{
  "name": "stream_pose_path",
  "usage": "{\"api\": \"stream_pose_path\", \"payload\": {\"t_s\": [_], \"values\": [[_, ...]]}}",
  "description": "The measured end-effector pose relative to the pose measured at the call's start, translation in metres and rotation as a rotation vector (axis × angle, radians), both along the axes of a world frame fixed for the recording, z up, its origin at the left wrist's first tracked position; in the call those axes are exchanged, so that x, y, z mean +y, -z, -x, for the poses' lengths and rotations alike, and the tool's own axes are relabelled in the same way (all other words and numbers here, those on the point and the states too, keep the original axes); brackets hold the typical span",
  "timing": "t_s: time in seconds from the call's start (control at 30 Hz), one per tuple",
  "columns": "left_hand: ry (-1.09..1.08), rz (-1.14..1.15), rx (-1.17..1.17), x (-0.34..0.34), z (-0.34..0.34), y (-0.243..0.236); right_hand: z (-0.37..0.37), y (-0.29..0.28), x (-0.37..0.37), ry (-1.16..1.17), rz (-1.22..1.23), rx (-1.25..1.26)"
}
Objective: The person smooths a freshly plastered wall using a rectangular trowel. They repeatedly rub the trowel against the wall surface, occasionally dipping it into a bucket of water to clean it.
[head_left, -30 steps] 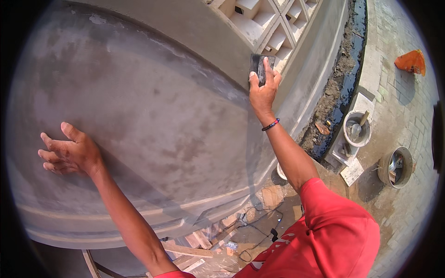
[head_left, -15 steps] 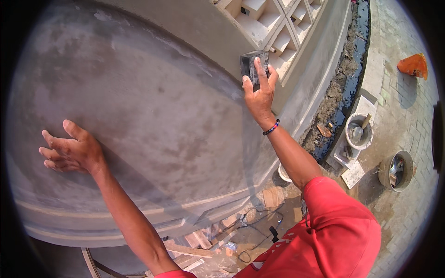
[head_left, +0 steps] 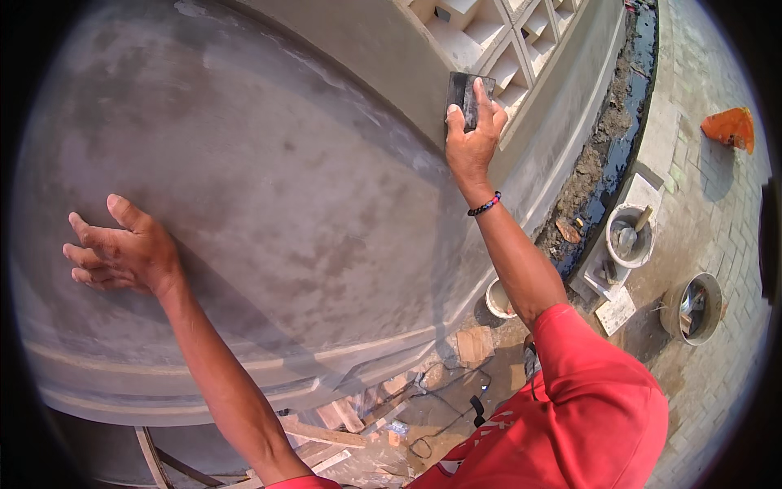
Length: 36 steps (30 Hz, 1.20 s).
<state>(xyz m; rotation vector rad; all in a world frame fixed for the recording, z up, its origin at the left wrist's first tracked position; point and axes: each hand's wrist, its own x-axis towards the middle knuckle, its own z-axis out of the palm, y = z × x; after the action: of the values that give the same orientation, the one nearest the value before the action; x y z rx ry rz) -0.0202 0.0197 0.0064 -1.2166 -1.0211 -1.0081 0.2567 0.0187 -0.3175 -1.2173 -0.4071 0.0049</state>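
My right hand (head_left: 472, 137) presses a dark rectangular trowel pad (head_left: 466, 94) flat against the upper right part of a grey plastered wall (head_left: 309, 187). A beaded band sits on that wrist. My left hand (head_left: 122, 253) rests with fingers spread on the wall's left side and holds nothing. My red sleeve (head_left: 586, 399) fills the lower right.
White lattice blocks (head_left: 505, 41) top the wall at the upper right. Far below lie a wet trench (head_left: 611, 163), buckets (head_left: 631, 236) (head_left: 692, 306), a small white bowl (head_left: 498, 300), an orange object (head_left: 729, 126), loose bricks and wood pieces (head_left: 366, 407) on paving.
My right hand has slid the pad up the wall toward the lattice blocks. My left hand stays spread on the wall.
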Motion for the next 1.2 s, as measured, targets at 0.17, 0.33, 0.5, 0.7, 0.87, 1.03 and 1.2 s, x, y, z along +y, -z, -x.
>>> {"api": "stream_pose_path", "payload": {"t_s": [0.17,0.33,0.5,0.7,0.87,1.03,1.2], "values": [[-0.011,0.012,-0.003,0.001,0.001,0.0,0.018,0.036,-0.012,-0.033,0.006,-0.254],[0.007,0.008,-0.001,0.0,0.0,0.001,-0.002,0.0,-0.003,-0.037,-0.026,-0.021],[-0.012,0.0,0.008,0.001,0.004,0.0,0.022,0.019,-0.018,-0.064,-0.051,-0.348],[0.016,-0.013,0.015,0.003,0.003,0.001,0.002,0.0,-0.007,-0.077,-0.051,-0.092],[-0.012,-0.004,0.008,0.002,0.003,-0.001,0.013,0.012,-0.011,-0.015,-0.024,-0.336],[0.005,-0.009,0.006,0.001,0.0,0.001,-0.001,0.006,-0.01,-0.084,-0.044,-0.108],[-0.01,-0.032,0.013,0.004,0.005,0.002,0.018,0.024,-0.024,-0.106,-0.042,-0.389]]}}
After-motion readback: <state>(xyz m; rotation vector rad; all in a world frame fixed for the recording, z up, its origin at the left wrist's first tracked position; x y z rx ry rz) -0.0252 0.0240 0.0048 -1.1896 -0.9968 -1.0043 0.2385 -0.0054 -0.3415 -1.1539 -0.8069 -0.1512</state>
